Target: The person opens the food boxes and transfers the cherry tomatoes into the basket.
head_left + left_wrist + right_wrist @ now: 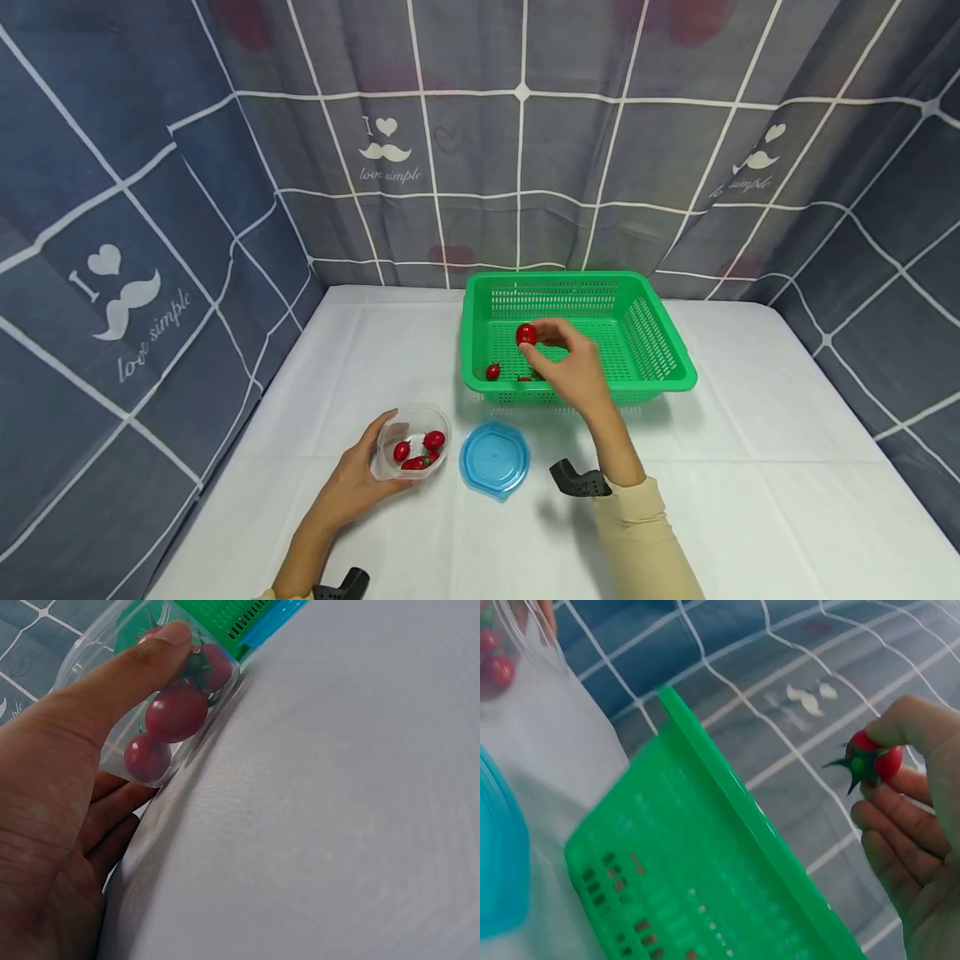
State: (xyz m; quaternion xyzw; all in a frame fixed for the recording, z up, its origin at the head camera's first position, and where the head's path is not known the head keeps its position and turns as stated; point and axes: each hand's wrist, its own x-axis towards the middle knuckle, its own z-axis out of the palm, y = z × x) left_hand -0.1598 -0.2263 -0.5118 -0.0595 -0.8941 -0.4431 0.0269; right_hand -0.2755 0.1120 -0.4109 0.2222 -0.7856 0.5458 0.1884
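Note:
My left hand (358, 479) grips a clear plastic container (388, 429) from its left side, thumb and fingers around the wall. Inside it lie several red cherry tomatoes (177, 713), some with green stems. Above the front left part of a green basket (652, 333), my right hand (573, 367) pinches one cherry tomato (886, 762) between thumb and fingers; its green leafy cap shows in the right wrist view. Down in the basket more cherry tomatoes (492, 372) are visible, partly hidden by the hand and the front rim.
A blue lid (495, 458) lies flat on the white tablecloth (750, 433), between the container and my right forearm. Dark checked curtains (480, 150) stand behind the table and along both sides. Each wrist wears a black camera mount (579, 480).

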